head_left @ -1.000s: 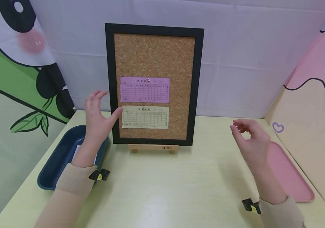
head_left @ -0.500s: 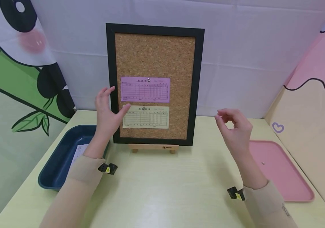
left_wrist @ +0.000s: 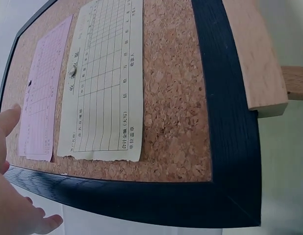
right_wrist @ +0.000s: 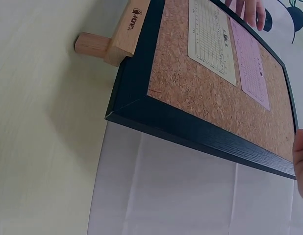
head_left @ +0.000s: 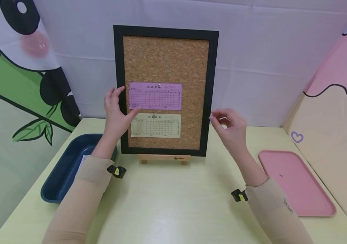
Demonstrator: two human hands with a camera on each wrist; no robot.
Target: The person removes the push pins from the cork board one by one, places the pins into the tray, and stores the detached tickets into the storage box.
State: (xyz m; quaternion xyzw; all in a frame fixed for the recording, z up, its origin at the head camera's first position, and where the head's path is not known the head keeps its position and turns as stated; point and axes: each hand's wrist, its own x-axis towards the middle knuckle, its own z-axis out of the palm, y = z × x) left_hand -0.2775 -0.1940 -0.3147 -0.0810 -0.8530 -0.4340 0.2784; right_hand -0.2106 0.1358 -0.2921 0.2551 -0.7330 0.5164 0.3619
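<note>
Left grip (head_left: 115,115) is hovering spread, purple slip (head_left: 155,97) just right | right grip (head_left: 230,128) is holding fingertips close, contents unclear | risk: left thumb brushing slip, swivelling it on pin (head_left: 159,86)

The head view looks down at the whole board (head_left: 165,61); closer, sideways wrist views from either side share its pale paper (left_wrist: 106,83) and purple paper (right_wrist: 250,63).

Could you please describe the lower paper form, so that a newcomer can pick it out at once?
Find the black-framed corkboard on the small wooden stand. In the corkboard's lower part is the paper form, printed with a table, with a pin near its top edge. It is pale yellow-green, while the similar slip directly above it is purple.
</note>
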